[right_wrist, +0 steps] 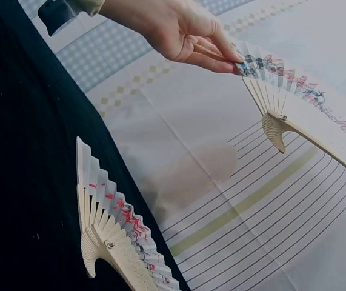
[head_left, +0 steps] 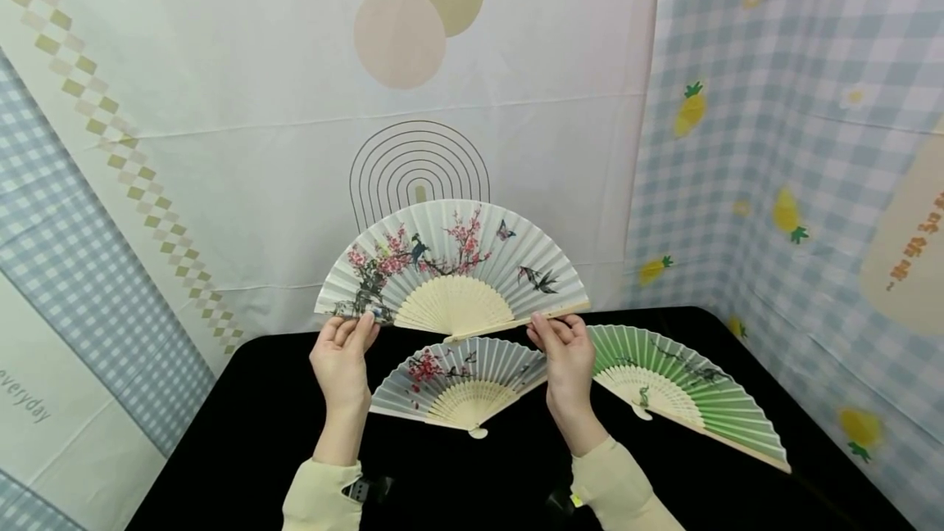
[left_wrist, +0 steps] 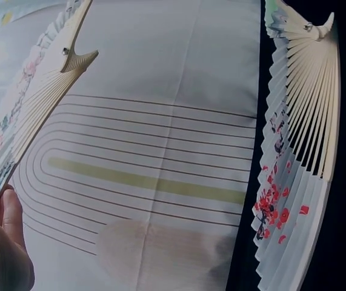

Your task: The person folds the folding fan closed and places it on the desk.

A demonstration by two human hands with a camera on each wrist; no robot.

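An open white folding fan (head_left: 516, 256) with pink blossoms, birds and a butterfly is held up, spread wide, above the black table. My left hand (head_left: 344, 359) pinches its left end between thumb and fingers. At the opposite end, my right hand (head_left: 566, 359) pinches the outer rib. Beneath it, a grey-white folding fan (head_left: 394, 388) with red blossoms lies spread on the cloth. To the right rests a green folding fan (head_left: 726, 404), also spread. The left wrist view shows the held fan (left_wrist: 42, 100) edge-on; in the right wrist view, its pale ribs (right_wrist: 318, 140) and pivot appear.
A black cloth (head_left: 243, 433) covers the table. Behind it hangs a white curtain (head_left: 280, 211) with arches and circles. Blue checked fabric (head_left: 737, 146) with pineapples stands along the right side, and more checked cloth (head_left: 96, 252) hangs at the left.
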